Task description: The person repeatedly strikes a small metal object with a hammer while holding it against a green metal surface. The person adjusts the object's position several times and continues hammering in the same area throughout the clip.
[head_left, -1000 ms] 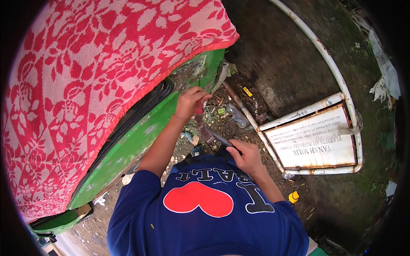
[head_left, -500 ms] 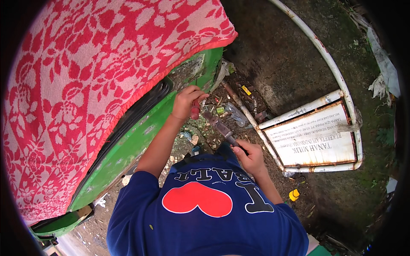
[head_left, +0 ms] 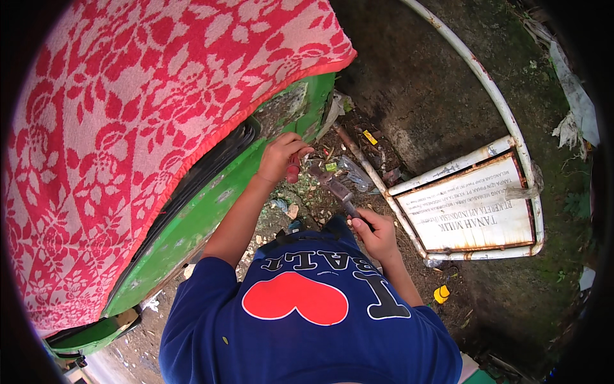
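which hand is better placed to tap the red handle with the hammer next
Right, most likely: the right hand grips the hammer, its head pointing toward the red handle. The left hand is wrapped around that handle, near the green panel.

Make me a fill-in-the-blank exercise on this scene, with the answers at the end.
1. The handle in the left hand is coloured ____.
2. The hammer is held in the person's ____ hand.
3. The panel beside the left forearm is mostly painted ____.
4. The red shape on the shirt is a ____.

Missing words: red; right; green; heart.
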The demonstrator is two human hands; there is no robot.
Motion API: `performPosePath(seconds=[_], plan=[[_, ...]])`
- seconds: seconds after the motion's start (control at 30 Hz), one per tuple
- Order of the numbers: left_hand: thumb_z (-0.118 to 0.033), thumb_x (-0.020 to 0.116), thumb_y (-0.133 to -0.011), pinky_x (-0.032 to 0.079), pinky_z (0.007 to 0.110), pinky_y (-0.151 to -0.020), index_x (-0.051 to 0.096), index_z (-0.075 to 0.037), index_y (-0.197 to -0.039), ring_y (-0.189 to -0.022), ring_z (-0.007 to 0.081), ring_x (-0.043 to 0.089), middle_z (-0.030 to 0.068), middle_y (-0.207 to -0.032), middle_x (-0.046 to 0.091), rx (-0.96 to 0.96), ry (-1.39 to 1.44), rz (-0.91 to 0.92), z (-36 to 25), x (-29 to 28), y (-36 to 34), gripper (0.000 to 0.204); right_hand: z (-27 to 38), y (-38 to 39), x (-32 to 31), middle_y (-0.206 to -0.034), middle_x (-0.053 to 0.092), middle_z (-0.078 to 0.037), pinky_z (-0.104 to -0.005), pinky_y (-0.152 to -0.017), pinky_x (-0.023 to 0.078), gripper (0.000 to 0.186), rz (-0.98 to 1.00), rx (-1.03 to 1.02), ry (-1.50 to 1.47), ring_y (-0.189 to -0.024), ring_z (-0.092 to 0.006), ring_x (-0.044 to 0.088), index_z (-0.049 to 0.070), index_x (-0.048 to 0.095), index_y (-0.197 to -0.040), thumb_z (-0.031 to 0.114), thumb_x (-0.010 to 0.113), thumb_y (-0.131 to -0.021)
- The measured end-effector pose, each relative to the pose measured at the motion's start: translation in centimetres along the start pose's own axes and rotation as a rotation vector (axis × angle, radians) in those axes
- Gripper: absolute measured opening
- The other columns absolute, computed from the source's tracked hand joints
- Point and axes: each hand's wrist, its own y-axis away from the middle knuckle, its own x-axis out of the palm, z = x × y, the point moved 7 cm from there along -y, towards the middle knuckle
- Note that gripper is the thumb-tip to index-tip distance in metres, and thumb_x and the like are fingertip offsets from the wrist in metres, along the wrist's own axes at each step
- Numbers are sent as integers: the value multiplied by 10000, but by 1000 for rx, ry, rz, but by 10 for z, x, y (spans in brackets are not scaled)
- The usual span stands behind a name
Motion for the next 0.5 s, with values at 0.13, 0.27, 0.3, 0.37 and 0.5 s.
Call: performPosePath(seconds=[0.13,0.27,0.3,0.37,0.5], plan=[[-103,767,-768,510,377,-649,718,-106,-868,-773,260,633,59,-833,609,-23,-3,20,4,1,0,111,-1,0,0,-681,636,-24,-237,-506,446,237,8,14,-2,-546,-77,572,-19,696,-1015,200,621,-967],[-85,775,-761,499,374,-641,693,-76,-846,-752,263,622,68,-822,603,-1,-34,7,0,-1,-2,118,-5,2,0,-683,636,-27,-238,-509,449,231,18,38,-6,-546,-77,572,-20,694,-1017,193,620,-966],[-47,782,-748,493,369,-641,682,-53,-837,-739,260,618,75,-821,603,7,-35,4,0,-1,-3,134,-6,2,0,-684,635,-27,-238,-510,450,230,19,37,-6,-547,-77,572,-21,693,-1018,191,620,-966],[-12,786,-739,482,367,-637,661,-29,-821,-721,260,608,83,-812,600,19,-59,-8,0,-1,-5,151,-3,1,0,-688,636,-27,-235,-514,452,229,8,21,-10,-551,-75,573,-23,692,-1019,188,619,-966],[-142,757,-805,462,407,-620,591,-36,-771,-712,296,582,96,-770,557,-12,-72,-4,2,1,-12,200,6,0,-1,-684,630,-41,-242,-524,454,239,-1,4,3,-560,-91,582,-30,687,-1020,192,615,-967]])
